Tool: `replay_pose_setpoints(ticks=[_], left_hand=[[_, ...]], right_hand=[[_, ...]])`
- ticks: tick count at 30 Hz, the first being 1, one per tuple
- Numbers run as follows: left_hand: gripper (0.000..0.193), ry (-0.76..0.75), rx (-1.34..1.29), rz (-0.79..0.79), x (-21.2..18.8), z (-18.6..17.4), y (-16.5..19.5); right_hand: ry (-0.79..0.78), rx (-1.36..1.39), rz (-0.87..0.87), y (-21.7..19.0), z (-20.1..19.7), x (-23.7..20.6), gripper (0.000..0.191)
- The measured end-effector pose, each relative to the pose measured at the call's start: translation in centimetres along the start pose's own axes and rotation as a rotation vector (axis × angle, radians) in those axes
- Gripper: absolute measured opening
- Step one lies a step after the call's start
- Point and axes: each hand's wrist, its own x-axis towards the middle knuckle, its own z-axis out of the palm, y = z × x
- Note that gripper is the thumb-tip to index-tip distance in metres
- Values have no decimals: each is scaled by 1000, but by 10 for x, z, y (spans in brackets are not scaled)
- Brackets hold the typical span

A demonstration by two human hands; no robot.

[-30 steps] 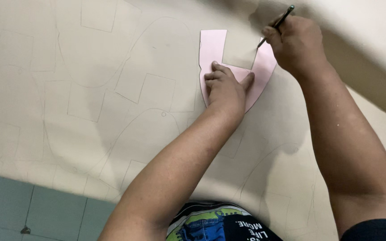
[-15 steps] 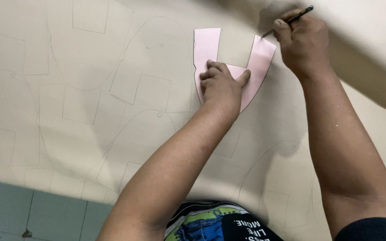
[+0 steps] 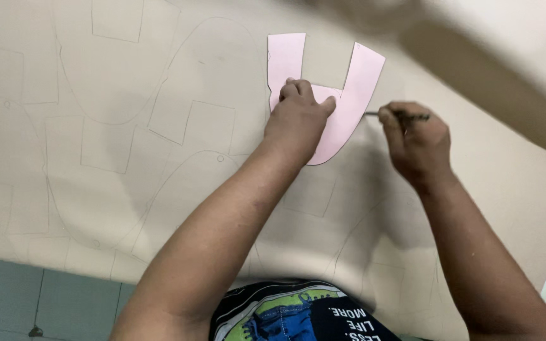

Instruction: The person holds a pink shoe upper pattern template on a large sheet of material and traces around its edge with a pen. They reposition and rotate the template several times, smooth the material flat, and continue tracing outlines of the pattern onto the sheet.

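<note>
Here, the left hand (image 3: 298,123) presses flat on a pink template (image 3: 342,95) lying on the beige sheet (image 3: 96,158); the right hand (image 3: 415,139), fingers clamped round a pen (image 3: 399,115), touches the template's right edge.

Pink U-shaped template (image 3: 342,101): flat on beige sheet, upper centre of frame, both prongs pointing to the top edge, rounded base toward bottom. Thin dark pencil (image 3: 399,115): lies level just right of it, tip at right prong's outer edge.
</note>
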Motion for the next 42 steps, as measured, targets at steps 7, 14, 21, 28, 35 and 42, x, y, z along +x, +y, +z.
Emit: replay_pose_setpoints(ticks=[7,14,21,28,35,42], left_hand=[[61,43,-397,-16,-25,10,-35],[42,144,-545,-39,-16,18,-65],[23,146,-651,-71,-15,26,-78],[33,304,-933,-108,-24,28,-76],[45,436,-1492,-766,-54,35,-3],[19,334,-1846,-276,-51,13,21]], right_hand=[[-51,82,-373,-57,18,-34,12],[-110,190,-436,-92,45,-19,15],[-14,241,-381,-104,79,27,11],[-19,404,-5,-87,56,15,9],[-160,568,610,-56,30,-35,30],[62,1171,855,18,5,-57,28]])
